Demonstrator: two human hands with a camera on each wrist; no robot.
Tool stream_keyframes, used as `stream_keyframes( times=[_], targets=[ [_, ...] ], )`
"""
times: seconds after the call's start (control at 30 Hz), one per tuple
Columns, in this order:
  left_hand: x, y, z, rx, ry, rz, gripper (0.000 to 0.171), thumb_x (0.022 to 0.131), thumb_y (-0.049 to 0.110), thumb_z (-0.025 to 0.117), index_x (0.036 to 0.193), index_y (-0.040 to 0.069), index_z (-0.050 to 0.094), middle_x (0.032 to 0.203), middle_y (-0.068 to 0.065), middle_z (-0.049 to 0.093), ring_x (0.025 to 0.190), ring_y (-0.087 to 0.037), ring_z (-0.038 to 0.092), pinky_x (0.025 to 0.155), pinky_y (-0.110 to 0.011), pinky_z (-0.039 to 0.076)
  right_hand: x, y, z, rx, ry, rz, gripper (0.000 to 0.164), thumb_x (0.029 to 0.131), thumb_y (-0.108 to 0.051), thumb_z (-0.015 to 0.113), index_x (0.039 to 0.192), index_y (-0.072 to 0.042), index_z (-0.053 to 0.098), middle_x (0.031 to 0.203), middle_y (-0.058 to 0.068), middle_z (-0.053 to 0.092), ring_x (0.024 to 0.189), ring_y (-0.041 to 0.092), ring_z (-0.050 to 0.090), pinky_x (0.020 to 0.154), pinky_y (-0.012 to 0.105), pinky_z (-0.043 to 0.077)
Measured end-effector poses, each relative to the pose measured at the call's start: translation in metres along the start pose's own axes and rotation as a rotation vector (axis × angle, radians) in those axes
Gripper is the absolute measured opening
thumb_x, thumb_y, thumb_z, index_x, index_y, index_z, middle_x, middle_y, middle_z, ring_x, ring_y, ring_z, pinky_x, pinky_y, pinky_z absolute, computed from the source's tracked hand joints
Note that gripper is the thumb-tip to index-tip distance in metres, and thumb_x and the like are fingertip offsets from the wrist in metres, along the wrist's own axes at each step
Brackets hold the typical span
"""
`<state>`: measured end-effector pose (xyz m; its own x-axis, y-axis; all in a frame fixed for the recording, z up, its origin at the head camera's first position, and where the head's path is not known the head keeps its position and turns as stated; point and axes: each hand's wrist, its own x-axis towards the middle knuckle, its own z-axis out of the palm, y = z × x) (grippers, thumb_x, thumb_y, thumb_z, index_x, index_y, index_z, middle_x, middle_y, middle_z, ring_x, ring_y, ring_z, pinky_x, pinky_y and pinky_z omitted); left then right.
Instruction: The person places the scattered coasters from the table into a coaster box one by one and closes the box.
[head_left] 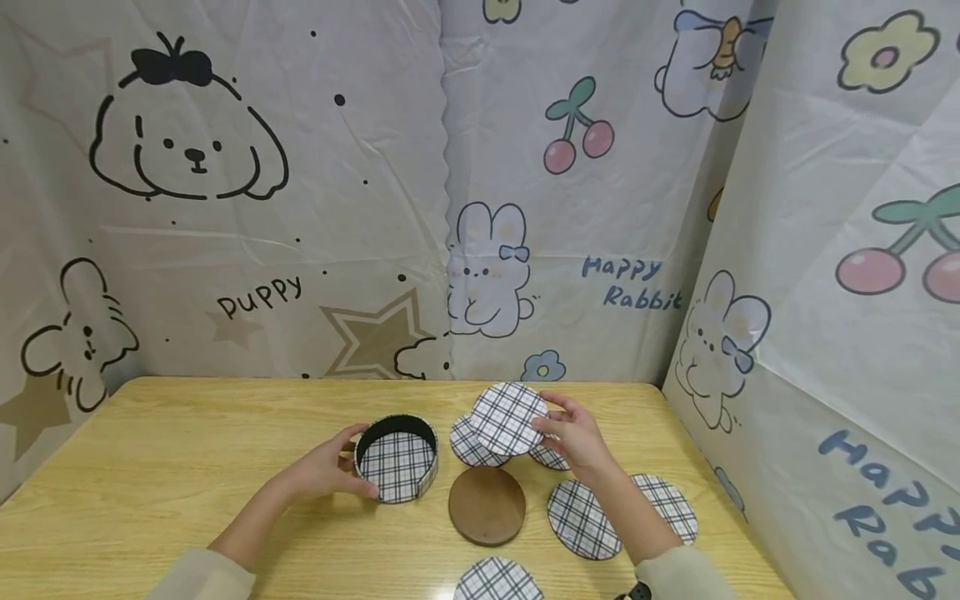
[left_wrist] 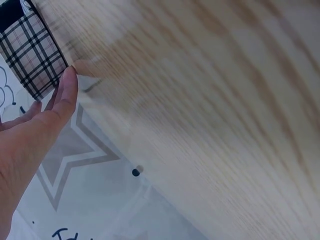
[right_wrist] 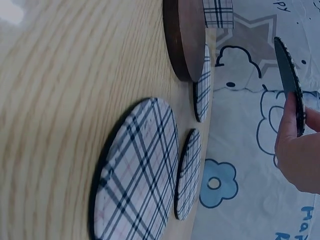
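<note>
A round plaid coaster holder (head_left: 431, 479) with a dark inner wall sits on the table, and a plaid coaster (head_left: 397, 467) lies inside it. My left hand (head_left: 330, 468) holds the holder from its left side, thumb at the front and fingers farther back. In the left wrist view the fingertips meet the plaid wall (left_wrist: 35, 57). My right hand (head_left: 576, 435) pinches another plaid coaster (head_left: 508, 417) by its right edge, raised above the table. The right wrist view shows this coaster (right_wrist: 288, 75) nearly edge-on, dark underside visible, between thumb and fingers.
A thick brown wooden disc (head_left: 487, 506) lies right of the holder. More plaid coasters lie about: one behind the raised coaster (head_left: 468, 446), one under the right hand (head_left: 553, 457), two near the right forearm (head_left: 583, 521), one at the front (head_left: 498, 581). Printed curtains (head_left: 360, 208) enclose the table.
</note>
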<state>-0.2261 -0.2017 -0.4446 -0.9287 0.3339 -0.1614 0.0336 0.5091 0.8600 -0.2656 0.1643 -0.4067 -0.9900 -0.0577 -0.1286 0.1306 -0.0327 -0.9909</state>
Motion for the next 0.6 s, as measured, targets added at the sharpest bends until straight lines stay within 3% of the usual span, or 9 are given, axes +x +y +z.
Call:
stream_keyframes(
  times=[0.6],
  targets=[
    [0.001,0.0,-0.001,0.01,-0.003,0.011,0.104,0.068,0.025,0.084,0.146,0.003,0.018,0.134,-0.031,0.04,0.117,-0.04,0.051,0.095,-0.05,0.045,-0.004,0.009,0.042,-0.009,-0.09,-0.004,0.049,0.083,0.004,0.062,0.13,-0.001,0.048,0.09,0.005,0.053,0.074,0.011,0.057,0.063,0.023,0.051]
  ],
)
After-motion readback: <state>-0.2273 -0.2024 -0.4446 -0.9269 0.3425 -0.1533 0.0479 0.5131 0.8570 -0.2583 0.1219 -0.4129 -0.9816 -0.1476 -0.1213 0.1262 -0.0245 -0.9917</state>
